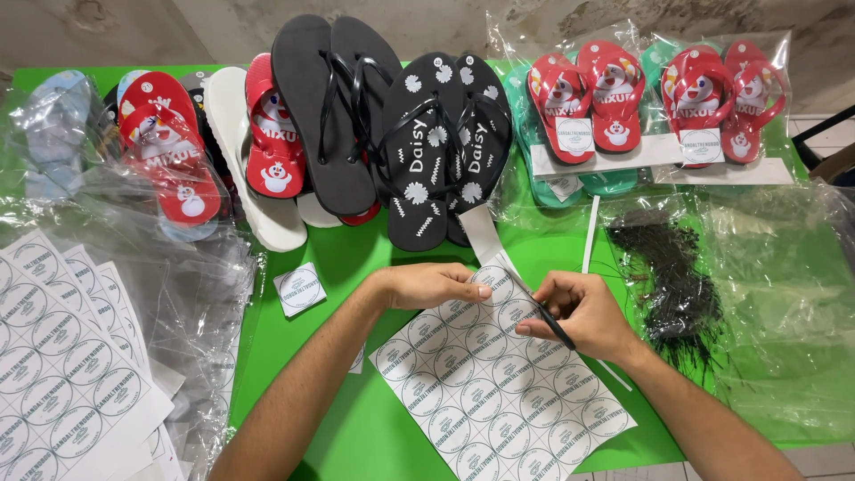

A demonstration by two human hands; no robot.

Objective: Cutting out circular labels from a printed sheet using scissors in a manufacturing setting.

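Observation:
A white sheet of round stickers (499,383) lies on the green table (329,258) in front of me. My left hand (427,285) rests on the sheet's top corner, fingertips pressing on a sticker there. My right hand (579,312) is beside it on the sheet's upper right edge, pinching a thin black strand (554,328) between thumb and fingers. A pair of black flip-flops with white flowers (441,147) lies just beyond my hands, with a white strip (485,236) sticking out under it.
More flip-flops line the far edge: plain black (325,107), red ones (174,147), bagged red pairs (588,98). Sticker sheets (62,365) and clear bags (191,294) fill the left. A pile of black strands (672,285) and plastic bags (784,303) lie right. One cut sticker (300,289).

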